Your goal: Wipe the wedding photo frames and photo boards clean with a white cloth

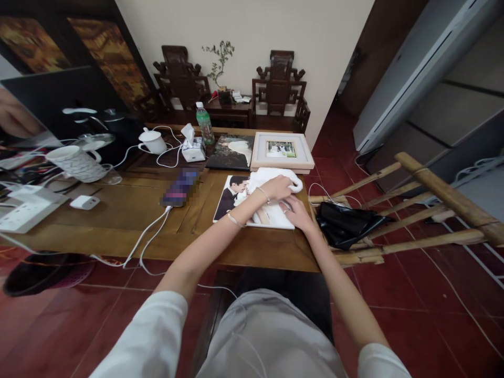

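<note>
A wedding photo panel (225, 203) lies flat near the table's front right edge, showing a dark suit and a white dress. Bunched over its upper right part is a white cloth (268, 175), with a rolled end curling at the right. My left hand (277, 188) is closed on the cloth and presses it down; its fingertips are partly hidden. Just below, my right hand (297, 212) grips the panel's right edge, thumb on the picture and fingers close to the cloth.
Behind lie a dark photo panel (230, 151) and a framed photo (281, 148). To the left are a tissue box (193, 151), a bottle (204, 124), a phone (180, 188) on cables, mugs and a power strip (27, 207). A bamboo chair (433, 233) holding a black bag (346, 223) stands right.
</note>
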Motion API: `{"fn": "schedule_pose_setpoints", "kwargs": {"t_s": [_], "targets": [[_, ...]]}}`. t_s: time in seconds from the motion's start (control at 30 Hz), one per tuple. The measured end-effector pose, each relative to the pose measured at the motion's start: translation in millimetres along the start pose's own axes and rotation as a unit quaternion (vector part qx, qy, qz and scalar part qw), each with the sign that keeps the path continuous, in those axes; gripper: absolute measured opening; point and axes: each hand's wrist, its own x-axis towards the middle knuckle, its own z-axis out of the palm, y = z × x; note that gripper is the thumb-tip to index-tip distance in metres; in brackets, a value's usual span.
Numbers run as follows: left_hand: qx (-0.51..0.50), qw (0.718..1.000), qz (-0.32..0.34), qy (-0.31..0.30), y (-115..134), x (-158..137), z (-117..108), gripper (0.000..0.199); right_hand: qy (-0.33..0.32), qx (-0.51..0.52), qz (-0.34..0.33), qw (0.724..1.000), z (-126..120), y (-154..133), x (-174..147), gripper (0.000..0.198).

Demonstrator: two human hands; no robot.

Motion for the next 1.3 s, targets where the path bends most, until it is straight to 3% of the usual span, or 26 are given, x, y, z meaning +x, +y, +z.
{"fn": "schedule_pose_setpoints", "kwargs": {"t_s": [0.17, 0.37, 0.57, 0.7, 0.83, 0.97, 1.07, 1.17, 1.3], "targets": [[0.006, 0.999, -0.032, 0.013, -22.5, -15.5, -0.8, 0.035, 0.003, 0.020, -0.004, 1.000, 2.1, 1.4, -0.1, 0.035], [0.015, 0.997, -0.056, 0.041, -65.7, -80.8, 3.1, 0.042, 0.005, 0.045, 0.001, 0.999, 4.5, 3.6, -1.8, 0.037], [0.052, 0.987, -0.125, 0.083, -96.8, -139.8, 15.7, 0.047, -0.002, 0.029, 0.005, 1.000, 4.2, 2.9, -2.2, 0.042], [0.072, 0.985, -0.130, 0.083, -82.7, -164.2, 24.0, 0.042, -0.009, 0.020, 0.004, 1.000, 6.2, 5.1, -2.1, 0.044], [0.085, 0.984, -0.128, 0.095, -33.5, -181.6, 33.9, 0.040, -0.012, 0.007, 0.013, 1.000, 8.7, 9.5, -1.6, 0.050], [0.062, 0.990, -0.095, 0.083, 13.6, -183.5, 40.2, 0.042, -0.019, -0.007, 0.018, 1.000, 9.8, 13.3, -1.0, 0.053], [0.051, 0.994, -0.068, 0.066, 22.5, -168.8, 39.6, 0.043, -0.020, -0.017, 0.011, 1.000, 9.6, 14.4, -1.1, 0.053], [0.049, 0.994, -0.074, 0.056, 3.9, -146.5, 35.5, 0.044, -0.022, -0.023, 0.002, 0.999, 9.1, 14.2, -1.5, 0.052], [0.047, 0.992, -0.105, 0.054, -45.8, -129.2, 26.9, 0.047, -0.024, -0.027, 0.003, 0.999, 9.3, 13.7, -1.7, 0.052]]}}
